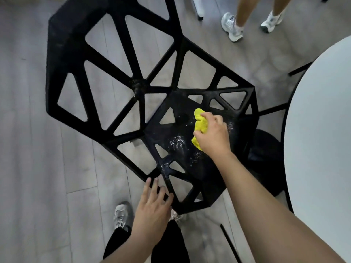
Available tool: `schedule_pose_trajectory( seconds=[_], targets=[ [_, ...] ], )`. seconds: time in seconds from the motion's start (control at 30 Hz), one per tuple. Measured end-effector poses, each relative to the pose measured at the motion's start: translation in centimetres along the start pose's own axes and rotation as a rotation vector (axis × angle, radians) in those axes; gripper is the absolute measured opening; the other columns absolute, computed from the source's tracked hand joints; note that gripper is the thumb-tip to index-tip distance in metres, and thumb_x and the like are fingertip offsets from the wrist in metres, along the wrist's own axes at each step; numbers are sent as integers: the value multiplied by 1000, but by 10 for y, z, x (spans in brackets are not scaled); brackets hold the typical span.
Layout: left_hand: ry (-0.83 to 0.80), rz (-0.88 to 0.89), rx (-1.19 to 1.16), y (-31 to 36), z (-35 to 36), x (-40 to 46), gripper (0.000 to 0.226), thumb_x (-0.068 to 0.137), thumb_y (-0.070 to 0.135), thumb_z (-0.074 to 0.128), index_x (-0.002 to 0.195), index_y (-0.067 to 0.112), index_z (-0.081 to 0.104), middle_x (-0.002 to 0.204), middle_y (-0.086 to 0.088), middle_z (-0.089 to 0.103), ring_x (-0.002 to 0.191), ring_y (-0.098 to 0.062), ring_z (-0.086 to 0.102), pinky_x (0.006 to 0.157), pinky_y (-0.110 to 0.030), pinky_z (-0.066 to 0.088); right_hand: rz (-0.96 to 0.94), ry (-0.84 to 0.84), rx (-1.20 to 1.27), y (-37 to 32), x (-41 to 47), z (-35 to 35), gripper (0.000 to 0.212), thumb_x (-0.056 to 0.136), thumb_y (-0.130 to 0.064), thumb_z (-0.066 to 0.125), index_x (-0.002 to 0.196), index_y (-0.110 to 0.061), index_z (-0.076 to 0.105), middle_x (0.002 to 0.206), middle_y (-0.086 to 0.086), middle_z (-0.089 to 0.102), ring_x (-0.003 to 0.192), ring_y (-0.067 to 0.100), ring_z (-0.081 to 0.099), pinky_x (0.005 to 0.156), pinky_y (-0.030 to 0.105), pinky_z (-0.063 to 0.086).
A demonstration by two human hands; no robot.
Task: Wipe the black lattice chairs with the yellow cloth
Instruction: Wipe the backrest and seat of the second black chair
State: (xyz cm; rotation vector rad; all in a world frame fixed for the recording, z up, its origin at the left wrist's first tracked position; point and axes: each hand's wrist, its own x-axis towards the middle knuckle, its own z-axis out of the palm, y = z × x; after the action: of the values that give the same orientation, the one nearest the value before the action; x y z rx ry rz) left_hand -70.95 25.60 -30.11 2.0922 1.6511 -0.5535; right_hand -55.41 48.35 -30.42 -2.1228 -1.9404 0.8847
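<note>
The right hand [212,137] bunches the cloth [199,124] in curled fingers to scrub the chair [114,76] seat, while the left hand [152,207] steadies its edge, fingers spread.

The chair [117,73] is black, a lattice of triangular openings, with white speckled smears on its seat. The cloth [199,124] is bright yellow. The floor [28,130] shows pale grey wood-grain planks. The table [322,139] at right is white with a black edge. Far sneakers [232,27] are white and grey.
</note>
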Motion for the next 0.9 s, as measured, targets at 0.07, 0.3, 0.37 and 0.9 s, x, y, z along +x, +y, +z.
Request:
schedule_pose_trajectory(
  seconds=[0.07,0.3,0.37,0.9],
  targets=[
    [47,53,8,-11,0,1,31,81,34,73,109,20,73,115,-13,65,132,-43,49,122,-58,8,-7,-22,-35,-2,5,1,60,82,-30,64,138,-34,44,128,2,45,114,29,45,98,47,44],
    [88,160,112,-78,-6,3,23,88,40,53,92,31,74,99,-8,65,119,-38,60,117,-57,27,49,-3,-158,-4,20,-6,57,80,-34,67,134,-33,48,152,5,23,124,34,44,103,51,41],
    [90,184,139,-105,-4,2,27,87,42,49,88,30,74,96,-7,65,117,-37,62,116,-56,28,78,28,-190,-3,34,-9,56,79,-35,68,132,-33,49,161,7,8,129,37,41,103,52,41],
    [243,-594,-431,-190,-8,-33,68,82,26,78,144,19,50,155,-19,36,133,-43,45,111,-56,36,122,11,-212,7,89,9,53,77,-42,70,124,-23,55,147,6,24,110,45,52,102,50,42]
  ],
)
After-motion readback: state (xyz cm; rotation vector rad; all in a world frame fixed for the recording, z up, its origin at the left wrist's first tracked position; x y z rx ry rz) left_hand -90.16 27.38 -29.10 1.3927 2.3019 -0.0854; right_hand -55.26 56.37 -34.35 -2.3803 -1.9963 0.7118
